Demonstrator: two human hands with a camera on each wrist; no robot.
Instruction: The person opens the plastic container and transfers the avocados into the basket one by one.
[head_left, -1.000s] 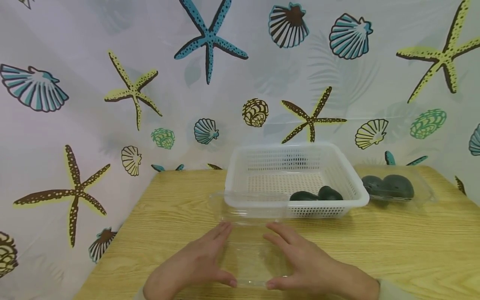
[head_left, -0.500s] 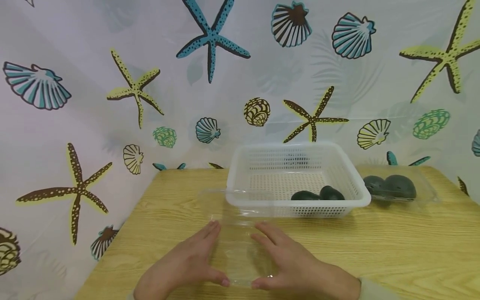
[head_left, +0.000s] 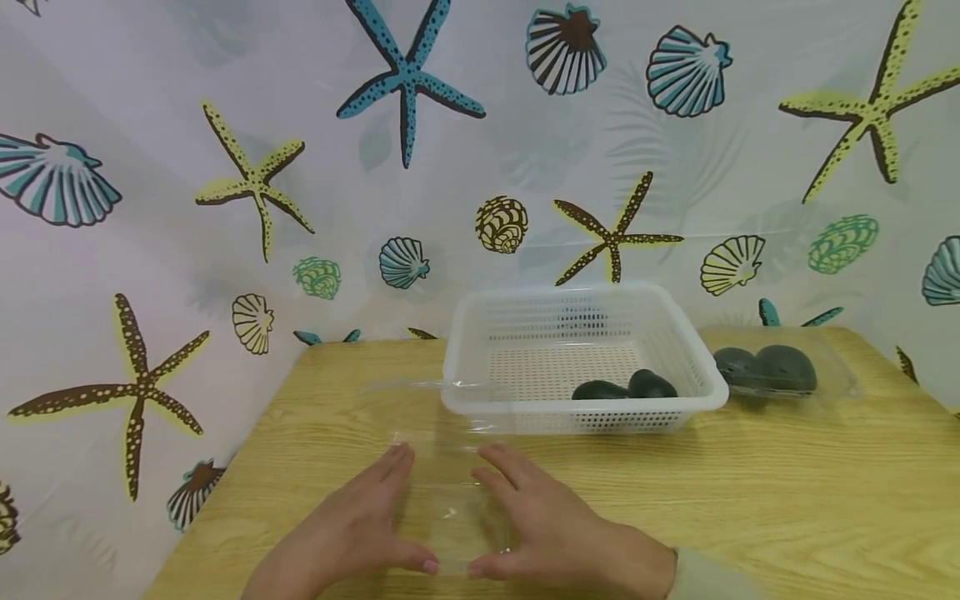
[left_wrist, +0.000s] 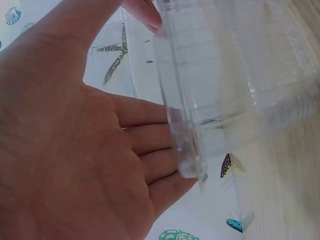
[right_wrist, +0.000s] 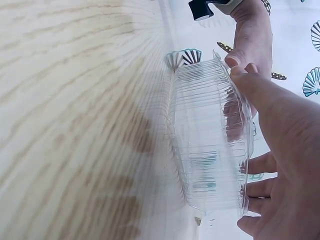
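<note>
A clear plastic clamshell container (head_left: 457,521) sits low over the near table, its hinged lid (head_left: 435,408) standing open toward the far side. My left hand (head_left: 345,525) holds its left side, thumb at the near edge and fingers along the rim toward the hinge. On the opposite side my right hand (head_left: 543,521) grips it the same way. In the left wrist view the left fingertips pass behind the transparent rim (left_wrist: 182,145). The right wrist view shows the ribbed wall (right_wrist: 205,135) close beside the wooden tabletop, with both hands at the rim. Nothing shows inside the container.
Behind the container stands a white perforated basket (head_left: 585,406) with two dark green avocados (head_left: 651,384) in it. To its right is another clear container (head_left: 840,375) holding dark avocados (head_left: 785,369). The wooden table (head_left: 750,500) ends at a seashell-print cloth (head_left: 450,183).
Both hands have shifted left together with the container, and its open lid now overlaps less of the basket. The basket and the filled container stay where they were.
</note>
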